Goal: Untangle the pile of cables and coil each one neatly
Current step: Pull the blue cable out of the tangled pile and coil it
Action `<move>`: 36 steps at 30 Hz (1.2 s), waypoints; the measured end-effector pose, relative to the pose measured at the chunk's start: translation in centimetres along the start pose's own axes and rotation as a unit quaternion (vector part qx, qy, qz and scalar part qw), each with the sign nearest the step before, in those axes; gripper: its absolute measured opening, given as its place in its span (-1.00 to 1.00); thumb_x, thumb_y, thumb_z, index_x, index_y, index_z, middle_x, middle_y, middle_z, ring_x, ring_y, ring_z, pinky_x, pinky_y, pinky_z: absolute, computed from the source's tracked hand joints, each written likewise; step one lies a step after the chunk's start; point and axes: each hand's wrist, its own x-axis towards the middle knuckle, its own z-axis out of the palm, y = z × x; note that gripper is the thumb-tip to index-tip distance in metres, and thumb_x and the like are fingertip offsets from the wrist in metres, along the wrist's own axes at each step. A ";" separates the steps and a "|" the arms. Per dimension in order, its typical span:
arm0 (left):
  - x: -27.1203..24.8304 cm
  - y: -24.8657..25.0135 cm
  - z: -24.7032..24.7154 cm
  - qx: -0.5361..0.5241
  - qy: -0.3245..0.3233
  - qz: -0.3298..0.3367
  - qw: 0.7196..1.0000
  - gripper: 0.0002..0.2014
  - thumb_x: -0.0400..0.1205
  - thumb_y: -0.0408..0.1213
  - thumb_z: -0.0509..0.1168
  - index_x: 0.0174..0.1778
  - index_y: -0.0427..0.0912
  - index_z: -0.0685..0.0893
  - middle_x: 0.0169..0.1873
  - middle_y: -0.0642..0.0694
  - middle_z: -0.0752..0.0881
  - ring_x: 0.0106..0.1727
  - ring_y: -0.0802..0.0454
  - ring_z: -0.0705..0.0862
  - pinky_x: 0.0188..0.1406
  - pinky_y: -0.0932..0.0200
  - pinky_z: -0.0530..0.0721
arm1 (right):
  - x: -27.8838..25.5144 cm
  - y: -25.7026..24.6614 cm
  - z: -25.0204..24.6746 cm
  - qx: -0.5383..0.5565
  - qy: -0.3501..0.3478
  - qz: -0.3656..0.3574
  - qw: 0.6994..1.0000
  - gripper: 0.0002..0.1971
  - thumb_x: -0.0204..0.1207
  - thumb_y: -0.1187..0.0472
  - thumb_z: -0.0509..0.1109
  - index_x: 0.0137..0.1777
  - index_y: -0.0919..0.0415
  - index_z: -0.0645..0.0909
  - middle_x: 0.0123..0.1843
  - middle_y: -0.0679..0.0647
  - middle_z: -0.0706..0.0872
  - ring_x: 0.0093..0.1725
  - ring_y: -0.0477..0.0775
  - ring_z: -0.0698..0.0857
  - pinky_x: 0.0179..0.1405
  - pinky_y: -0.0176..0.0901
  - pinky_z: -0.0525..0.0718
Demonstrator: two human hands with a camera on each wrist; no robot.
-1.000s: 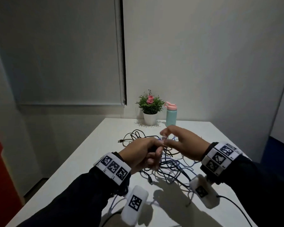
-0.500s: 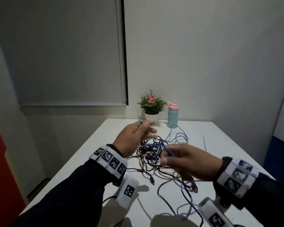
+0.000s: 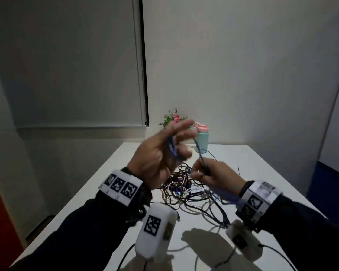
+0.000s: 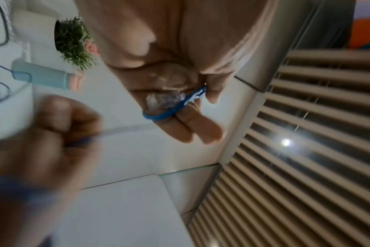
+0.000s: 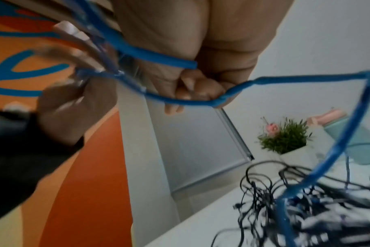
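Note:
A tangled pile of black, white and blue cables [image 3: 184, 192] lies mid-table. My left hand [image 3: 170, 147] is raised above it, and turns of the blue cable [image 3: 172, 151] wrap its fingers. In the left wrist view the thumb [image 4: 211, 90] pins the blue cable [image 4: 169, 113] and its clear plug [image 4: 164, 100] against the fingers. My right hand [image 3: 203, 172], lower and to the right, pinches the same blue cable [image 5: 179, 100] in curled fingers [image 5: 196, 90]. From there the cable drops into the pile [image 5: 306, 208].
A potted plant [image 3: 175, 120] and a teal bottle with a pink lid [image 3: 202, 137] stand at the white table's [image 3: 262, 182] far edge, just behind my left hand. Loose cable ends trail toward the near edge. A wall and a window blind are close behind.
My left hand has risen and turned, with the blue cable now lying across its fingers. My right hand has moved up and closer to the left, still holding the blue cable.

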 end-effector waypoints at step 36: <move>0.4 1.3 -3.4 0.396 0.186 0.097 0.894 -0.44 0.84 -0.14 0.06 0.76 -0.09 0.06 0.26 0.27 0.73 0.09 0.03 0.84 0.18 0.22 0.73 | -2.0 -3.2 1.5 0.007 -0.127 -0.045 0.991 -0.81 0.61 0.21 0.42 0.12 -0.04 0.51 -0.17 -0.07 0.71 -0.48 -0.20 0.65 -0.39 -0.28 0.63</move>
